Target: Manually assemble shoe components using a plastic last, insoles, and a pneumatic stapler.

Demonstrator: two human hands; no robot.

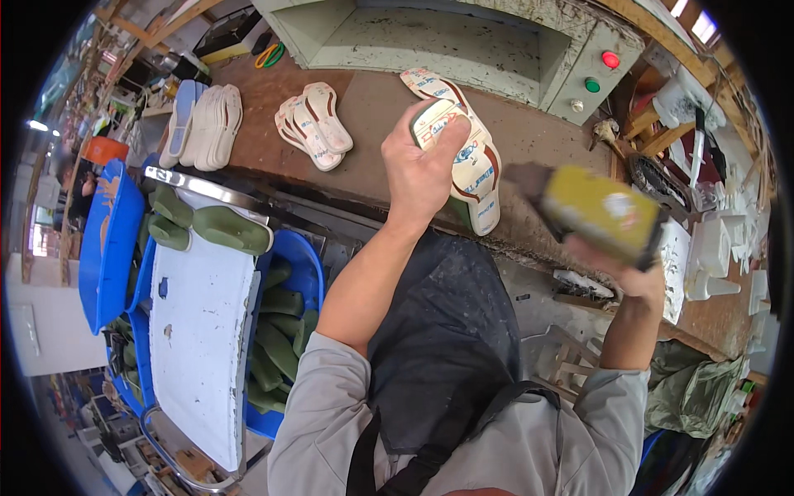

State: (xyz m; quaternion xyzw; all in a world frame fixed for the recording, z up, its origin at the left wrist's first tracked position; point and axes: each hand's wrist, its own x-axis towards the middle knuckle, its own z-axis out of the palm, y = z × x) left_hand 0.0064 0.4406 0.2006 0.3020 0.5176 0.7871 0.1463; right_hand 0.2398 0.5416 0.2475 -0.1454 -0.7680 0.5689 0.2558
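My left hand [418,169] is closed around the rounded end of a printed white insole [438,121], thumb pressed on its face; a dark edge shows beneath it. Close by, more white insoles [484,186] with brown strips and coloured print overlap along the bench edge, with a bit of green under the nearest one. To the right, my right hand [620,266] is wrapped around a yellow-green, box-shaped container [600,211] with a dark end. It is tilted with that end toward the insoles, and motion blurs it.
White insoles lie in a pile [314,124] and a row [215,124] on the bench [368,157]. A grey metal cabinet [447,50] with coloured buttons stands behind. Green shoes [231,229] rest on a white board [198,331], between blue tubs [310,256]. White containers [715,248] stand right.
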